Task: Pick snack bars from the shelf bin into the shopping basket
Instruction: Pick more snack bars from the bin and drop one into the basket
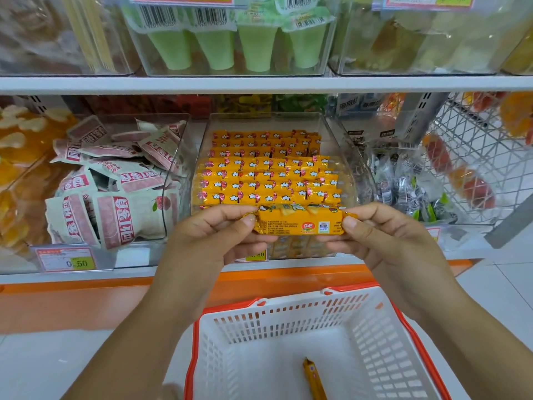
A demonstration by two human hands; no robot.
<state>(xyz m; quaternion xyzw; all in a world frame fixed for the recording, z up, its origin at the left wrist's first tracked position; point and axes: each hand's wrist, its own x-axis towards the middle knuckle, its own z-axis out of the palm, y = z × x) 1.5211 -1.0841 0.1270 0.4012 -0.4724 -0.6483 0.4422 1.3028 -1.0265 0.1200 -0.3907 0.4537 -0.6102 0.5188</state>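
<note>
Orange-yellow snack bar (300, 224) held level just in front of the clear shelf bin (338, 145), over its front edge. Left hand (212, 241) pinches the wrapper's left end, right hand (388, 242) the right end; each grip closed on it, thumb against forefinger. White basket (288, 319), red-rimmed, sits below the bin, with a second bar (313, 378) lying inside.

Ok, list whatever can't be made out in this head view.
Head view:
- Price tag below the bin: the left hand covers all but "80".
- Held snack bar: the back print is too small to read.
- Loose bar in the basket: its near end is cut off by the bottom edge, as is the basket's near rim.
</note>
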